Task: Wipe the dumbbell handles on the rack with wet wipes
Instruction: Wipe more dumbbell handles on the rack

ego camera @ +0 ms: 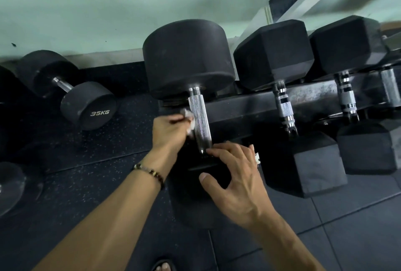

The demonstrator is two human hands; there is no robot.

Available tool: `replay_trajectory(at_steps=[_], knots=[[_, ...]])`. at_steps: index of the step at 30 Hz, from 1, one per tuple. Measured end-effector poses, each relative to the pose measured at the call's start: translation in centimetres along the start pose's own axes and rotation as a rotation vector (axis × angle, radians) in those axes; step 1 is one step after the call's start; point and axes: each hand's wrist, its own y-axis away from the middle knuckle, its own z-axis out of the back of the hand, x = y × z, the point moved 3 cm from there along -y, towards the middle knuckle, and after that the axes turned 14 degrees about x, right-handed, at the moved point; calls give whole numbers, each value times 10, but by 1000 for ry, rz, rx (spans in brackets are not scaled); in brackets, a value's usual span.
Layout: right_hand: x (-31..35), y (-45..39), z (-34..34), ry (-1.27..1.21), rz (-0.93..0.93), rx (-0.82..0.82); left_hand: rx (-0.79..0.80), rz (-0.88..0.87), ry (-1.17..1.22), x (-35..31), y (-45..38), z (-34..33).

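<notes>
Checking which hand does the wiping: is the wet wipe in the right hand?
No, the left hand holds the wet wipe against the round dumbbell's handle, while the right hand rests on its near head.

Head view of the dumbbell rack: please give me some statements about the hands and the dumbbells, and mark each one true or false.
1. The left hand holds a white wipe against the knurled handle. True.
2. The right hand holds a spray bottle. False: it holds nothing; its fingers rest on the near weight head.
3. The floor dumbbell reads 35KG. True.
4. The dumbbells to the right have round heads. False: the hex dumbbells have flat-sided heads.
</notes>
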Motion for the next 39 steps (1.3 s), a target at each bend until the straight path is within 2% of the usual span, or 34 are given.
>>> replay_trajectory(at_steps=[2,4,6,10,14,16,18,21,24,27,29,31,32,34,36,39], knots=[[-1,0,0,10,8,0,-118,21,89,-7,-24,-3],[-1,0,0,14,17,-3,-142,30,239,-7,-44,-8],[-2,1,-1,32,31,5,-47,76,232,3,-37,-8],[-3,2,-3,87,29,24,166,141,51,17,-11,8],[-2,1,-4,102,13,41,244,107,349,-7,-26,-11],[-3,0,-5,103,17,37,233,122,405,-4,-29,-17],[-5,1,-5,110,18,25,266,198,304,8,-24,-9],[-8,2,-4,155,40,24,411,267,3,25,-15,9],[-16,1,-4,197,-2,8,449,253,105,15,-17,4],[-20,0,-5,126,-118,10,391,161,286,4,-30,-3],[-20,0,-6,123,-121,5,399,167,121,12,-35,0],[-21,1,-5,105,-117,-21,434,210,-284,20,-24,8],[-21,0,-5,95,-117,-34,471,255,-411,25,-17,11],[-21,-1,-7,99,-119,-47,564,313,-461,31,-9,15],[-22,0,-8,102,-114,-55,524,276,-396,29,-17,17],[-22,0,-8,93,-109,-65,291,192,-76,25,-42,21]])
